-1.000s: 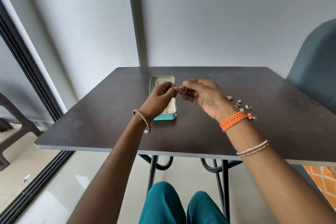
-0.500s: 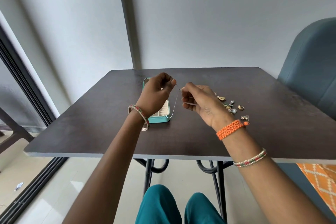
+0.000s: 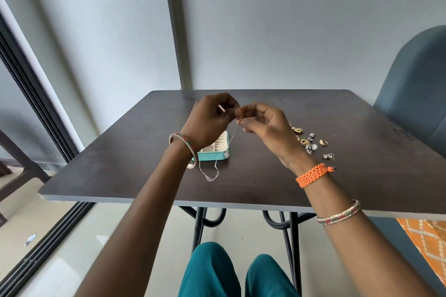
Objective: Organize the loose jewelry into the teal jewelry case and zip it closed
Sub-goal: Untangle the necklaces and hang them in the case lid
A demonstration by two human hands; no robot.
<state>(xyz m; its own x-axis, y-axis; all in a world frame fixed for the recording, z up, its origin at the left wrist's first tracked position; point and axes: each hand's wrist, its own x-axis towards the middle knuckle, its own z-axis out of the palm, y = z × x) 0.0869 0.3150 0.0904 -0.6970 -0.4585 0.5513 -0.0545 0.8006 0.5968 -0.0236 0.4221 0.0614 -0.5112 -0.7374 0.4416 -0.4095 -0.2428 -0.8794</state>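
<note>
The teal jewelry case (image 3: 214, 155) lies open on the dark table (image 3: 362, 176), mostly hidden behind my left hand (image 3: 209, 120). Both hands are raised above the case. My left hand and my right hand (image 3: 264, 125) each pinch one end of a thin silver chain (image 3: 210, 176). The chain hangs down in a loop past the case's front edge onto the table. Several loose earrings, rings and pendants (image 3: 310, 143) lie on the table just right of my right hand.
A blue-grey chair back (image 3: 415, 94) stands at the table's right side. A dark window frame (image 3: 36, 108) runs along the left. An orange patterned cloth (image 3: 427, 239) shows below the table's right edge. My teal-clad knees (image 3: 231, 272) are under the table.
Both hands have lifted higher above the case with the chain between them. The chain's loop now hangs down in front of the case onto the table.
</note>
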